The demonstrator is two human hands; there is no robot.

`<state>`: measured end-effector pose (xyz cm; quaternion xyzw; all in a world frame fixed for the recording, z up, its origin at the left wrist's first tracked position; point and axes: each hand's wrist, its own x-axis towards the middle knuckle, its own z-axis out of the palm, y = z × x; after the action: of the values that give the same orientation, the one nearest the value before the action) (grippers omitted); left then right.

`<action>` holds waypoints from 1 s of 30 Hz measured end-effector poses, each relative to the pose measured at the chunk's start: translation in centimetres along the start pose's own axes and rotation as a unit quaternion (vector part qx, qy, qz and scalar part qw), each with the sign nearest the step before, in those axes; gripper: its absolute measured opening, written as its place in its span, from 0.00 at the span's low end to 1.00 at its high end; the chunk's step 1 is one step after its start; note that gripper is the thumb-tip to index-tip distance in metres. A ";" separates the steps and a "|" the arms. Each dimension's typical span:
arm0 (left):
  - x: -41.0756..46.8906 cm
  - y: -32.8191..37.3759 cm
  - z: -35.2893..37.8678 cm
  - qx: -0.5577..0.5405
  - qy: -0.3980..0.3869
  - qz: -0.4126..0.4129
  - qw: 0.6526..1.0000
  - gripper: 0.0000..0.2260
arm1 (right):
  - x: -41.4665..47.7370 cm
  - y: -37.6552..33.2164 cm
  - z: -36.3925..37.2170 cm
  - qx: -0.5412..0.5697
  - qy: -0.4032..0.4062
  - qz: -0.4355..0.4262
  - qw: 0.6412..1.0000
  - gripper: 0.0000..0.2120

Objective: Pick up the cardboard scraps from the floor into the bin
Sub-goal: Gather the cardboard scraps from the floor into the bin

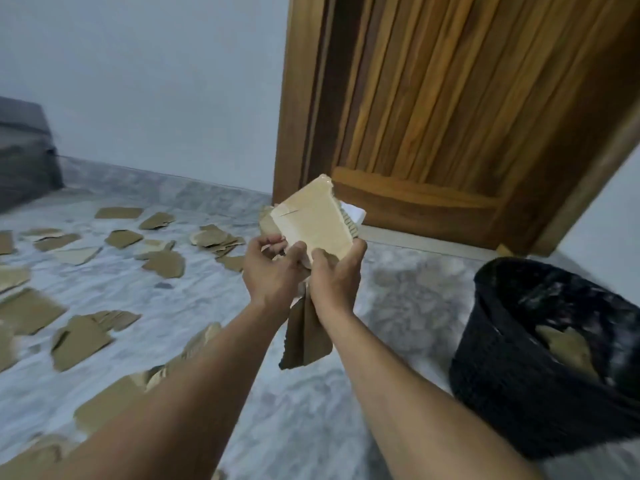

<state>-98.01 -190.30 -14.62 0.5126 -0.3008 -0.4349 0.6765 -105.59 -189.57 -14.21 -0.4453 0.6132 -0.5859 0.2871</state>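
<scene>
Both my hands hold a bundle of cardboard scraps [313,221] in front of me, above the floor. My left hand [270,271] grips the bundle's left side and my right hand [337,275] grips its right side; a darker brown piece [304,341] hangs down between my wrists. Several loose brown scraps [81,339] lie spread over the marble floor to the left. A black woven bin [540,386] stands on the floor at the right, with a scrap [568,344] inside it.
A wooden door [450,109] stands straight ahead behind the bundle. A pale wall [156,81] runs along the left. A dark grey piece of furniture [24,150] sits at the far left edge. Grey marble floor [398,296] lies between my hands and the bin.
</scene>
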 end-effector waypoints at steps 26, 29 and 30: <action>-13.0 -4.1 16.9 0.328 -0.233 0.265 0.876 0.15 | 7.2 0.7 -35.2 -0.387 0.202 0.084 0.896 0.22; -9.8 -6.5 8.5 0.363 -0.191 0.251 0.877 0.19 | 7.4 0.7 -31.0 -0.413 0.161 0.031 0.896 0.22; -8.6 -7.5 5.6 0.393 -0.176 0.242 0.869 0.20 | 7.4 0.9 -29.7 -0.427 0.145 0.025 0.892 0.23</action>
<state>-108.64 -185.70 -19.80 0.5621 -0.6758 -0.1867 0.4388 -134.97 -182.46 -9.46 -0.4194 0.8500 -0.3186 -0.0078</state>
